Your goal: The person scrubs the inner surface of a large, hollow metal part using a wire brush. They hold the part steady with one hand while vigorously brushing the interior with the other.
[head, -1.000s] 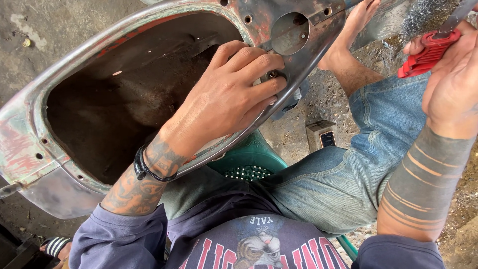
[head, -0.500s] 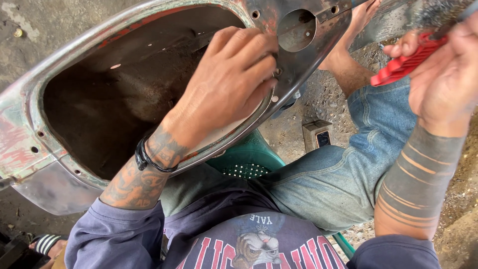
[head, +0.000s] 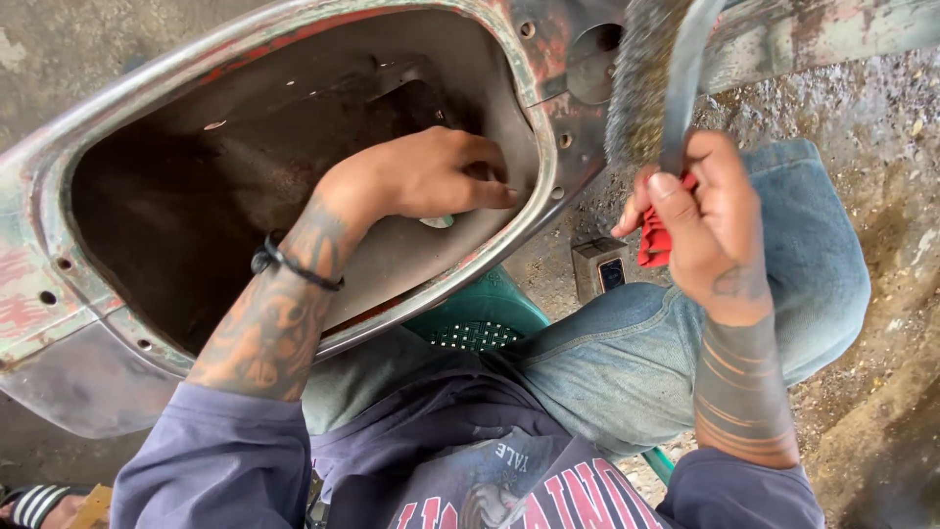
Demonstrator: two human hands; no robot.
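Both hands were busy: the left hand [head: 431, 176] lay spread inside the rusty, hollow grey metal scooter shell [head: 147, 147], fingertips near its right rim, steadying it; the right hand [head: 710, 230] gripped a red-handled wire brush [head: 641, 88], raised beside that rim, seemingly between scrubbing strokes.

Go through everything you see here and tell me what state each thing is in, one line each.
Metal shell: rusty, paint worn, hollow side facing up.
Left hand: inside the shell, fingers pressed on its inner wall.
Wire brush: raised, bristles off the shell's surface.
Right hand: closed around the brush's red handle.
Green stool: under the person, mostly hidden.
Small box: lying on the ground.
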